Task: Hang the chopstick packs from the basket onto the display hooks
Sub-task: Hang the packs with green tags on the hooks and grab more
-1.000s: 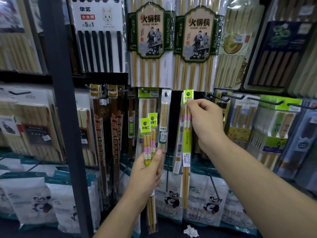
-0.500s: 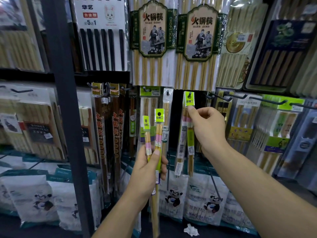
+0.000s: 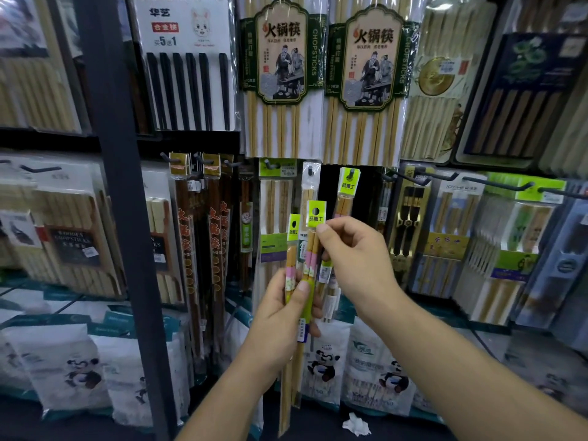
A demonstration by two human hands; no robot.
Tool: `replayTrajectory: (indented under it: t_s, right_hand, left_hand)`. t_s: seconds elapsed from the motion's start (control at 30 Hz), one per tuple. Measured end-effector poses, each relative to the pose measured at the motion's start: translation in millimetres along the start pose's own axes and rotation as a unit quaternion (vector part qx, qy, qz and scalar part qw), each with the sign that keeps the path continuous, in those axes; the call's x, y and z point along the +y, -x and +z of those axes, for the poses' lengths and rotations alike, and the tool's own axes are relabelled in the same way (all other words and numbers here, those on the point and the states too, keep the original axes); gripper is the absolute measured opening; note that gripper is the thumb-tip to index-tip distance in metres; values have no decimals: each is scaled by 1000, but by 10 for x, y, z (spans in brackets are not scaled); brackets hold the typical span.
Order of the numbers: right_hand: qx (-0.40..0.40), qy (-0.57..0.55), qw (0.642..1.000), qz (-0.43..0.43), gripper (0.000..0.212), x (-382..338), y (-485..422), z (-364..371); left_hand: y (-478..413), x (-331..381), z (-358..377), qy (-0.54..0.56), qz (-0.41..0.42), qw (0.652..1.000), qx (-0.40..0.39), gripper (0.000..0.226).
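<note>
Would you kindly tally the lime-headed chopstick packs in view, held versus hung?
Held packs, gripped in left hand: 2
Hung pack, header visible: 1
Total: 3

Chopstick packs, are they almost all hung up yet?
One green-topped pack already hangs on its hook. The left hand grips a pair of packs, and the right hand pinches the taller pack near its top, probably to hang it next. Neither of those is on a hook yet. The basket is out of view, so I can't tell how many more remain.
</note>
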State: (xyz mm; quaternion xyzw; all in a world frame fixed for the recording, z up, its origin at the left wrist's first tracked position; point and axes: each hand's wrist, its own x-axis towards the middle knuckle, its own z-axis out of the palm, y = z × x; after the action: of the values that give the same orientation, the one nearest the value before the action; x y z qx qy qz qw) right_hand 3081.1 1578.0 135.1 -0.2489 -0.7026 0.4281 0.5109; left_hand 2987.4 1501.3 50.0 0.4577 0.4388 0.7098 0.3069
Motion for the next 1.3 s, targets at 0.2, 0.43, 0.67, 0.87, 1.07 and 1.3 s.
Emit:
replayTrajectory:
  t_s: [0.2,0.43,0.67,0.87,1.07,1.3]
  right_hand:
    - [69,-41,997,-4,22,-153,-200,-96]
    - [134,-10,991,-3,33,-216,-513,-178]
    - [144,-10,989,15,33,-113,-554,-169]
    - [151,-4,988,25,28,-47,-525,-204]
    - [112,45,993,-6,13,-11,-266,-226]
    - [-40,54,997,-31,19,1,-53,-178]
  left_hand:
    - [-18,-26,-52,-54,-7,998,44,21]
    - [-26,-13,-64,-25,-34,998,48,23]
    - [-10,-2,-66,-34,-28,998,47,22]
    - [-16,-14,-77,4,-45,997,60,35]
    - [12,2,-37,-27,-42,997,60,20]
    - [-46,157,146,-31,12,999,19,19]
